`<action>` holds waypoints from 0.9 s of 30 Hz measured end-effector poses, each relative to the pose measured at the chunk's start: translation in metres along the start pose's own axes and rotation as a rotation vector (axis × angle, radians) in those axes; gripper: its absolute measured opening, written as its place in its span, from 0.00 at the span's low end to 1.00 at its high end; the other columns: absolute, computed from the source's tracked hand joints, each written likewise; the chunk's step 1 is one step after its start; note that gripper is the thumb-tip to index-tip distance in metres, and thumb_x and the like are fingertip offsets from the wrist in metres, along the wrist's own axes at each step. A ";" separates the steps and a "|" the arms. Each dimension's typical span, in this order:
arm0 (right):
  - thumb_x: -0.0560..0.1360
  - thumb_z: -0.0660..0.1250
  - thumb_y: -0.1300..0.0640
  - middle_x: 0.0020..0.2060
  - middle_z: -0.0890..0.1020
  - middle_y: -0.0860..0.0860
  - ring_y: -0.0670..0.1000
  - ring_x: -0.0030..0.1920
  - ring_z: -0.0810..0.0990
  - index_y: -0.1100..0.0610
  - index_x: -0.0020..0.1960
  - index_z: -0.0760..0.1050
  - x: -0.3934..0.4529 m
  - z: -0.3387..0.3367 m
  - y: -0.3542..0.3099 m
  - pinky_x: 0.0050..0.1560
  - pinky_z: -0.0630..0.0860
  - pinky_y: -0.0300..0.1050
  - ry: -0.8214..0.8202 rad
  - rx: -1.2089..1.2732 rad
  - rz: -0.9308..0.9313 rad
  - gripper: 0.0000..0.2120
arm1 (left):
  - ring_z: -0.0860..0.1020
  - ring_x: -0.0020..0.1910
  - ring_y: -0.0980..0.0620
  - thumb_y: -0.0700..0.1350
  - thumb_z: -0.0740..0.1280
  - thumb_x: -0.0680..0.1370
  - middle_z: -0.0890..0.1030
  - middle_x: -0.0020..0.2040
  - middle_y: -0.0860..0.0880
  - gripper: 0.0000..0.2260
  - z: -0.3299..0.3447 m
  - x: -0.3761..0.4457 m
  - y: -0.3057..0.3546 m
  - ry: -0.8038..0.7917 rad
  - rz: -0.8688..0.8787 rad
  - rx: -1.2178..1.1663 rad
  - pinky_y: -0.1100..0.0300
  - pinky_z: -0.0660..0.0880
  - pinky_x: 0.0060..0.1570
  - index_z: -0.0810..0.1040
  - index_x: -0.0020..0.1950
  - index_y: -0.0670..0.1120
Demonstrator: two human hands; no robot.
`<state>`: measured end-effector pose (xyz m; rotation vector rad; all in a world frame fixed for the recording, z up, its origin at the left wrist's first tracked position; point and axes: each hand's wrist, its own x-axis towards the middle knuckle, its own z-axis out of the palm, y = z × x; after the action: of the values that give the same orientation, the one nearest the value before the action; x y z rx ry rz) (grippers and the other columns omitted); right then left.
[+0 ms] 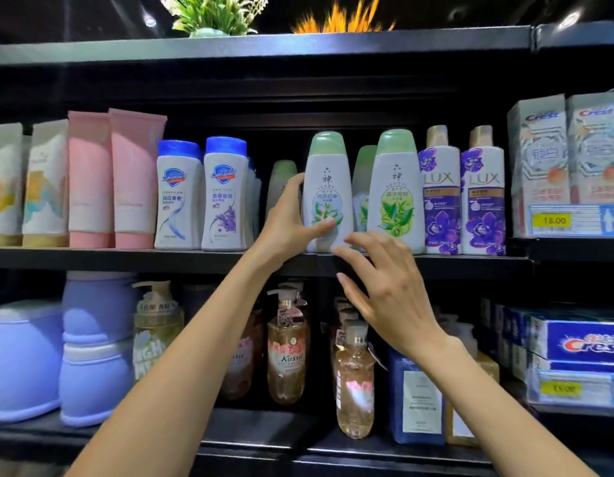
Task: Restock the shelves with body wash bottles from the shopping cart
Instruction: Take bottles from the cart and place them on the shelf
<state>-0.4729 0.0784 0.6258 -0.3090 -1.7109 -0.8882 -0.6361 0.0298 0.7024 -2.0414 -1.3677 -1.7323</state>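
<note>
A white body wash bottle with a green cap [328,173] stands upright on the middle shelf [126,258]. My left hand [292,218] grips its left side, thumb across the front label and fingers behind. My right hand [384,287] hovers just below and to the right of the bottle's base, fingers spread and relaxed, holding nothing. A matching green-capped bottle [396,191] stands to the right, and two more stand behind [281,180] [362,187]. The shopping cart is out of view.
Blue-capped white bottles [202,197] stand left of the gap, purple Lux bottles [464,197] to the right. Pink tubes [116,180] and toothpaste boxes [567,156] flank them. The lower shelf holds pump bottles [286,346] and lilac containers [58,352].
</note>
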 end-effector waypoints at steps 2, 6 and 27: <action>0.75 0.66 0.58 0.54 0.79 0.57 0.58 0.58 0.76 0.60 0.58 0.78 -0.001 0.002 -0.001 0.61 0.68 0.51 -0.009 -0.002 -0.005 0.12 | 0.77 0.57 0.57 0.41 0.73 0.73 0.76 0.61 0.53 0.32 -0.008 -0.003 -0.002 0.006 0.000 0.003 0.54 0.77 0.58 0.62 0.73 0.49; 0.76 0.65 0.59 0.53 0.80 0.57 0.59 0.56 0.78 0.62 0.58 0.79 -0.002 0.004 -0.002 0.60 0.69 0.50 -0.022 0.005 0.004 0.12 | 0.77 0.56 0.56 0.41 0.72 0.74 0.75 0.58 0.55 0.31 -0.029 -0.010 -0.006 0.044 0.017 0.109 0.52 0.76 0.58 0.61 0.73 0.49; 0.78 0.63 0.60 0.52 0.80 0.57 0.58 0.54 0.79 0.62 0.60 0.78 -0.006 0.003 -0.001 0.57 0.71 0.49 -0.037 0.082 0.011 0.13 | 0.75 0.61 0.51 0.41 0.66 0.78 0.75 0.64 0.50 0.29 -0.056 -0.017 0.000 -0.071 -0.054 0.269 0.48 0.70 0.65 0.55 0.74 0.50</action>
<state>-0.4739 0.0813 0.6195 -0.2812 -1.7727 -0.8065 -0.6749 -0.0139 0.7064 -1.9503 -1.5933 -1.4149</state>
